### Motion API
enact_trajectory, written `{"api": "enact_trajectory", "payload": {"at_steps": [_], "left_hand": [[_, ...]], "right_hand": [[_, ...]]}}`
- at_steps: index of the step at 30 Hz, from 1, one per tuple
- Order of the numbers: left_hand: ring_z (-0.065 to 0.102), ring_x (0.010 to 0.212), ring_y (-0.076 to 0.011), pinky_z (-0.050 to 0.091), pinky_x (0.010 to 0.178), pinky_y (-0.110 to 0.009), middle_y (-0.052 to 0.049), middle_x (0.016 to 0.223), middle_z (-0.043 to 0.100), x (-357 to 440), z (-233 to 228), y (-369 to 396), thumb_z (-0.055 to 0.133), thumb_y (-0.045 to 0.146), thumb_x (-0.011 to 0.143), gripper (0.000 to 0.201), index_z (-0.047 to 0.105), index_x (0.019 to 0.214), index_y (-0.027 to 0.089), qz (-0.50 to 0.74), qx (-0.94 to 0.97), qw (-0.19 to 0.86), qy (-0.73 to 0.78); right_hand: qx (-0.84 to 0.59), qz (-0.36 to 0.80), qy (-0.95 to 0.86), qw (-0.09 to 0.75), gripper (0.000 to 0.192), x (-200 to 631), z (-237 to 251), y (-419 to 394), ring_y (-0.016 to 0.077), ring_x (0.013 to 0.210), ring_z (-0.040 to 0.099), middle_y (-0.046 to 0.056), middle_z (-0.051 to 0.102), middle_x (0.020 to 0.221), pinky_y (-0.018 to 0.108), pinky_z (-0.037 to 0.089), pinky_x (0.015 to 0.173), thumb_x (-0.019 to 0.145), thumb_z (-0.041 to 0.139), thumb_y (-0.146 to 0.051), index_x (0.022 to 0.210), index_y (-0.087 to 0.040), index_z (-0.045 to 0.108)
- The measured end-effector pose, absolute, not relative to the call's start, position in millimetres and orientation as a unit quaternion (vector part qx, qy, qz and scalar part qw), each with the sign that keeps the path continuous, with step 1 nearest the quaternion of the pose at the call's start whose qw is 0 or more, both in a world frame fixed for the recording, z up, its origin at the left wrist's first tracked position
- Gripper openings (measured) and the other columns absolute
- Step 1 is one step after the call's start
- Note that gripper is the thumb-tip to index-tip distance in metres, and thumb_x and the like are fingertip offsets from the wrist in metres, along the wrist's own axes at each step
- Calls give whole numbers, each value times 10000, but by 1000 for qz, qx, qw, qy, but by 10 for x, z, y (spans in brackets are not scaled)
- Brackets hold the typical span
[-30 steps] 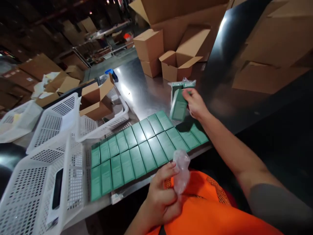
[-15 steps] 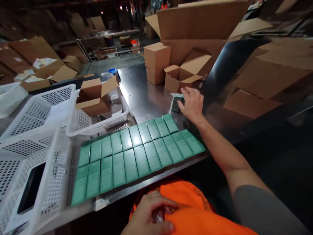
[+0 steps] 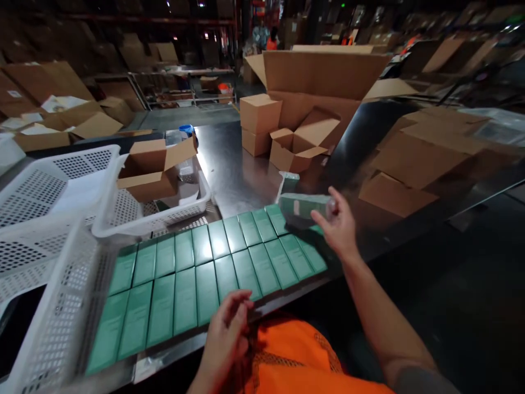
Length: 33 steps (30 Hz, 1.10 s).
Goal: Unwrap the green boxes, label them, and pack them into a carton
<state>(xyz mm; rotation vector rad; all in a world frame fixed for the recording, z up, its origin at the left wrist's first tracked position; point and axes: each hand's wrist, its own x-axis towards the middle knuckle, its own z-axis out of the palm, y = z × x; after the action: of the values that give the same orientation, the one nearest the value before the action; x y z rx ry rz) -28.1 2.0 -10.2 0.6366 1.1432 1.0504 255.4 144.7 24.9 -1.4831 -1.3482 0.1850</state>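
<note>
The right hand [image 3: 339, 225] is gripping a green packet [image 3: 302, 207] in clear wrap by its right end, thumb on the near side and fingers only partly closed. The packet is being held lengthwise above the far right part of the block of green boxes [image 3: 205, 287], and its underside is casting a shadow there. The left hand [image 3: 227, 331] is hovering at the near edge of the block, fingers loosely bent; whether anything is resting in its palm cannot be told.

The block itself is lying on the metal desk [image 3: 235, 189] in two adjoining rows. Just beyond its right part, another wrapped pack [image 3: 289, 178] is standing, partly hidden by the held packet. Further beyond the block, a small open carton [image 3: 287, 158], two stacked cartons [image 3: 258, 123] and a large open carton [image 3: 324, 74] are standing. White perforated baskets [image 3: 68, 298] are standing to the left of the block, and brown cardboard [image 3: 418, 150] is lying beyond its right end.
</note>
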Motion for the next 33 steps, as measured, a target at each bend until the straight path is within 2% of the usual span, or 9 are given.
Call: {"api": "enact_trajectory", "payload": {"at_steps": [2,4,6,8,12,18,24,28,33], "left_hand": [[442,444,-57,331,380,-174,-57,916,698,-268,-19,235,769,662,720,608,680,1115,208,470,261,695,478],[521,480,-83,416,427,-192,-36,886,708,-244,50,443,789,662,693,628,663,1103,203,514,190,697,462],[606,563,-109,492,524,-205,4,812,703,-226,98,597,858,583,644,589,662,1043,196,578,135,649,476],[650,618,-113,522,594,-209,30,818,716,-229,129,673,917,467,589,597,653,1058,206,611,127,607,492],[688,666,-136,548,654,-242,8,865,735,-228,146,610,938,425,558,626,642,1058,191,598,147,621,484],[571,515,-77,444,462,-171,18,797,693,-24,87,366,894,470,652,552,616,1035,186,540,176,684,458],[448,396,-84,328,367,-181,53,506,522,51,79,346,759,764,638,645,600,839,172,510,158,693,485],[587,586,-139,469,511,-228,-33,757,694,61,102,389,780,665,703,564,676,942,165,505,278,642,506],[656,695,-213,521,629,-279,-74,834,745,80,-19,270,734,626,771,562,703,1100,172,462,423,587,513]], "right_hand": [[-544,237,-550,588,656,2126,114,1069,245,1047,628,91,578,1277,435,541,931,864,655,-493,1436,-286,410],[-493,350,-587,539,676,1723,-19,752,229,930,657,70,625,1143,403,579,833,837,718,-508,1416,-310,429],[-430,361,-677,476,745,1462,-107,558,262,984,657,75,627,1118,424,586,859,706,848,-526,1347,-316,532],[-357,337,-754,436,875,1382,-139,488,317,1208,601,135,554,1346,476,547,997,647,897,-518,1406,-309,515],[-265,309,-831,379,893,1515,-151,570,301,1432,445,163,339,1616,468,474,1119,825,797,-395,1574,-310,318],[-317,172,-796,487,666,1590,-212,621,291,944,734,78,723,1201,445,635,756,826,791,-278,1423,-437,543],[-271,132,-787,538,535,1495,-252,482,206,519,622,-9,669,772,356,515,470,811,759,-316,1295,-458,583],[-352,272,-651,615,845,1541,-109,494,202,696,623,23,608,968,352,547,586,691,827,-577,1387,-365,396],[-473,538,-454,529,636,1714,193,526,157,760,593,-5,561,906,311,533,681,681,849,-546,1122,-273,481]]}}
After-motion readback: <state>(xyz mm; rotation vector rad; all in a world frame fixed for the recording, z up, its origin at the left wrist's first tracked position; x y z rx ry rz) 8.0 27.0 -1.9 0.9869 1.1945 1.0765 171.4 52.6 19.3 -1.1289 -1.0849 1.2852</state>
